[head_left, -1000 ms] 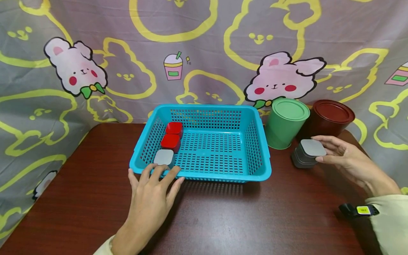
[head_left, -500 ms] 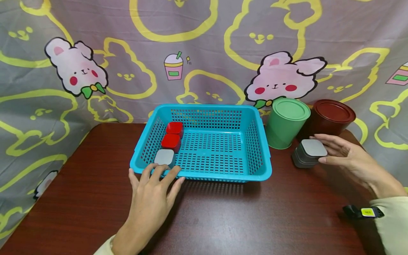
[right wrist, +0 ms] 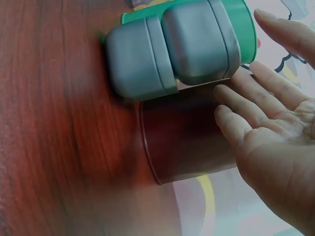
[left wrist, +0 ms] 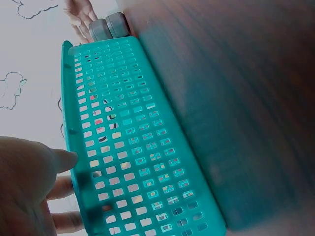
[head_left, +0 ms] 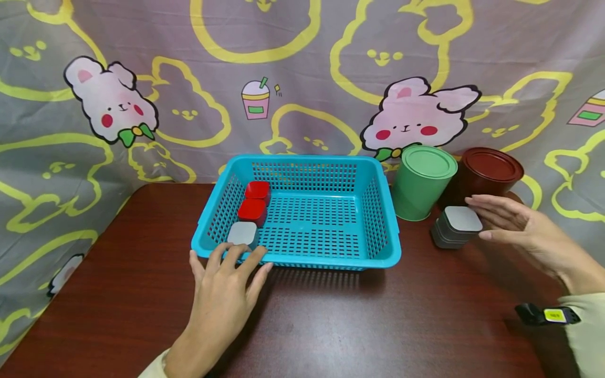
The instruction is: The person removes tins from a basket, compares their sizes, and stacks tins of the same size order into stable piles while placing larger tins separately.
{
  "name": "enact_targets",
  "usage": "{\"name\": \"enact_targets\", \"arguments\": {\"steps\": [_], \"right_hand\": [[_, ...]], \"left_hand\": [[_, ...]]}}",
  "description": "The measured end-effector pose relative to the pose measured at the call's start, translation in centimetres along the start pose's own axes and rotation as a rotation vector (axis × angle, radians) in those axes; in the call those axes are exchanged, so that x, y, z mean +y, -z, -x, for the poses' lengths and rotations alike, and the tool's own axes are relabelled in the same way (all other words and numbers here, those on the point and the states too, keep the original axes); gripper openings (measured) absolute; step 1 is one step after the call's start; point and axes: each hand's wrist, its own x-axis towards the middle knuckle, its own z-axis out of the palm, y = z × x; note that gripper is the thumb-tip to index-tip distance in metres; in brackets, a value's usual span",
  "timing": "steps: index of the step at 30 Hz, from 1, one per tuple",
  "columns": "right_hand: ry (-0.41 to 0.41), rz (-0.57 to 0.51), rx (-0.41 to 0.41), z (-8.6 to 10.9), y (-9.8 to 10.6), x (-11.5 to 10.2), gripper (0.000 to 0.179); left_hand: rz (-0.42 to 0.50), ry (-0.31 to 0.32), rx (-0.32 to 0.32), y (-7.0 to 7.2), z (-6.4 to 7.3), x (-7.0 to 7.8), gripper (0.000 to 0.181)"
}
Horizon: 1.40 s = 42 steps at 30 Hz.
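In the head view my left hand (head_left: pixel 224 294) rests at the front rim of a turquoise plastic basket (head_left: pixel 302 261), fingers spread and fingertips over the edge. Just inside that corner sits a small grey tin (head_left: pixel 243 234), partly hidden by the fingertips. Behind it are two small red tins (head_left: pixel 252 210) in a row. On the table right of the basket, two rounded-square grey tins stand stacked, an upper tin (right wrist: pixel 199 42) on a lower tin (right wrist: pixel 140 59). My right hand (head_left: pixel 534 236) is beside the stack, fingers extended and apart from it, holding nothing.
A green can (head_left: pixel 423 184) and a dark red can (head_left: pixel 489 168) stand behind the stack, at the back right of the brown table (head_left: pixel 331 325). A patterned curtain (head_left: pixel 302 68) hangs along the back.
My right hand has let go of the upper grey tin and moved slightly right, its fingers straightening. The stack stays in place; my left hand has not moved.
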Motion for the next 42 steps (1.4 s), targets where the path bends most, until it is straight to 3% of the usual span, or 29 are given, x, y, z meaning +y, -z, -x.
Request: {"name": "enact_targets", "arguments": {"steps": [4, 6, 15, 23, 32, 38, 42], "right_hand": [[0.013, 0.011, 0.000, -0.1, -0.1, -0.7, 0.069], [0.022, 0.017, -0.003, -0.2, -0.2, -1.2, 0.070], [0.057, 0.079, -0.014, -0.8, -1.6, -4.3, 0.073], [0.072, 0.290, -0.030, -1.6, -3.7, -6.5, 0.073], [0.103, 0.228, -0.137, -2.9, -6.2, -8.6, 0.066], [0.077, 0.214, -0.194, -4.5, -8.2, -10.3, 0.062], [0.103, 0.188, -0.239, -5.8, -9.8, -11.5, 0.061]], "left_hand": [[-0.003, 0.002, 0.007, 0.0, 0.0, 0.0, 0.056], [-0.006, 0.001, 0.011, 0.0, 0.0, 0.1, 0.072], [-0.007, -0.004, 0.023, 0.0, 0.0, 0.0, 0.071], [-0.008, 0.001, 0.004, 0.0, 0.1, 0.0, 0.063], [-0.013, 0.000, 0.003, 0.0, 0.0, 0.1, 0.073], [-0.010, -0.002, 0.003, 0.0, 0.1, 0.0, 0.070], [-0.006, 0.002, 0.002, 0.0, 0.0, 0.0, 0.072]]}}
